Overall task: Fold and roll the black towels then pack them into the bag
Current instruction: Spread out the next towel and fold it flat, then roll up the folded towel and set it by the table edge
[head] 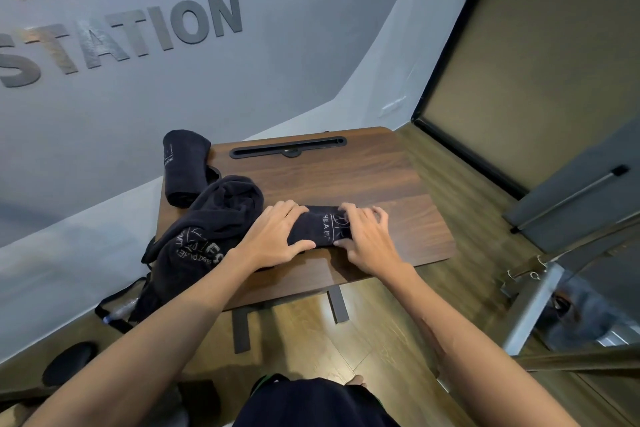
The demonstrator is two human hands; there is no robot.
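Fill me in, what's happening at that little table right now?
A person is rolling a black towel on the wooden table, the left hand and the right hand both gripping the roll. One finished roll lies at the table's far left corner. A loose heap of black towels waits beside the left hand, and a bag sits on the floor below it.

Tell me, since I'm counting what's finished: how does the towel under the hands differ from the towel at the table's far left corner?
The towel under the hands lies crosswise at the table's near middle; the corner towel points away, overhanging the edge. The left hand and right hand grip the first; nothing touches the corner towel. The first shows a large white print; the corner towel's print is small. Both are black and rolled.
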